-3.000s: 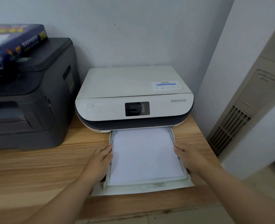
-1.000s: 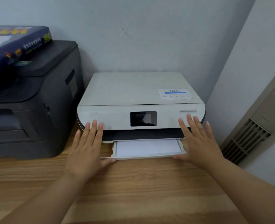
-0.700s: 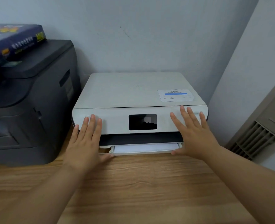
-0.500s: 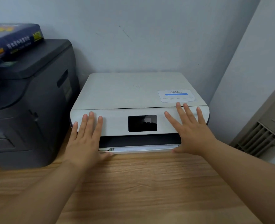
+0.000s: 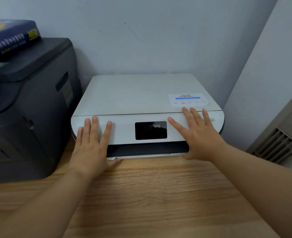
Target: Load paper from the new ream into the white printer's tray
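Head view: my left hand lies flat against the front of the white printer, fingers straight and spread, fingertips up on the white front panel to the left of the dark display. My left grip is wide and holds nothing. My left thumb sits low at the left corner of the tray, touching its front edge.

My right hand is placed the same way on the right of the display, fingers splayed, the longest reaching the seam of the scanner lid just below the label sticker. My right grip is also wide, with nothing in it. My right thumb is down at the right end of the tray front.

The tray shows only as a thin pale strip under the dark output slot, almost flush with the printer body. The paper inside it is hidden.

The printer stands on the wooden counter, its back against the wall. Just beside it on the left stands a dark grey printer, the two bodies near but apart. The ream, in a dark blue wrapper with yellow print, lies on top of the grey printer at the left frame edge. A louvred vent panel shows at the right
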The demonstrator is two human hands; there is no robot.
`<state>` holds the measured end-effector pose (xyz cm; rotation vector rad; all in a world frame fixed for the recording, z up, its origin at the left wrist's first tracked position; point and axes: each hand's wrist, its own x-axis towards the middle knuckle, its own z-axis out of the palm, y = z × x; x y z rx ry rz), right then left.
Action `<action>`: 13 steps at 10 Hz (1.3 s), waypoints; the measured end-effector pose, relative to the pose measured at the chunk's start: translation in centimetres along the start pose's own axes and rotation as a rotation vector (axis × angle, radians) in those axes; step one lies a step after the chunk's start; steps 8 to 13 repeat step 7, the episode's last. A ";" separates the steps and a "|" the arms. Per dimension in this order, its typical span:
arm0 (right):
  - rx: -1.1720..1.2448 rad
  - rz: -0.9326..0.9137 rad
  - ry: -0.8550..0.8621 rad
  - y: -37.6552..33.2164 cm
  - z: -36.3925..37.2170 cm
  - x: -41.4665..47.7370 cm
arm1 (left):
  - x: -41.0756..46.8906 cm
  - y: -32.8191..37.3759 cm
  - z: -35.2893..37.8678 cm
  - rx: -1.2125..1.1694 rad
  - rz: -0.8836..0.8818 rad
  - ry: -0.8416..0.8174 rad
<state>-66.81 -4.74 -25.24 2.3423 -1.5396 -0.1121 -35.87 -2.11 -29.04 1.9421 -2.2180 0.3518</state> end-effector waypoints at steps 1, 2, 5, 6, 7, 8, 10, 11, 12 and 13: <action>-0.032 -0.006 0.000 0.0 0.2 0.2 | 0.0 0.0 0.2 0.029 0.000 0.020; -0.037 -0.013 0.013 0.0 0.5 0.3 | 0.0 0.1 0.0 0.044 0.003 0.015; 0.056 0.077 -0.073 -0.8 -0.9 0.0 | 0.0 1.5 -2.4 0.117 -0.035 -0.146; 0.161 0.108 -0.147 -1.1 -3.1 0.1 | 0.1 0.9 -4.4 0.050 -0.027 -0.246; 0.297 0.118 -0.102 -1.3 -6.4 0.1 | 0.3 0.5 -7.4 -0.280 -0.171 -0.232; 0.297 0.118 -0.102 -1.3 -6.4 0.1 | 0.3 0.5 -7.4 -0.280 -0.171 -0.232; 0.297 0.118 -0.102 -1.3 -6.4 0.1 | 0.3 0.5 -7.4 -0.280 -0.171 -0.232; 0.297 0.118 -0.102 -1.3 -6.4 0.1 | 0.3 0.5 -7.4 -0.280 -0.171 -0.232; 0.297 0.118 -0.102 -1.3 -6.4 0.1 | 0.3 0.5 -7.4 -0.280 -0.171 -0.232; 0.297 0.118 -0.102 -1.3 -6.4 0.1 | 0.3 0.5 -7.4 -0.280 -0.171 -0.232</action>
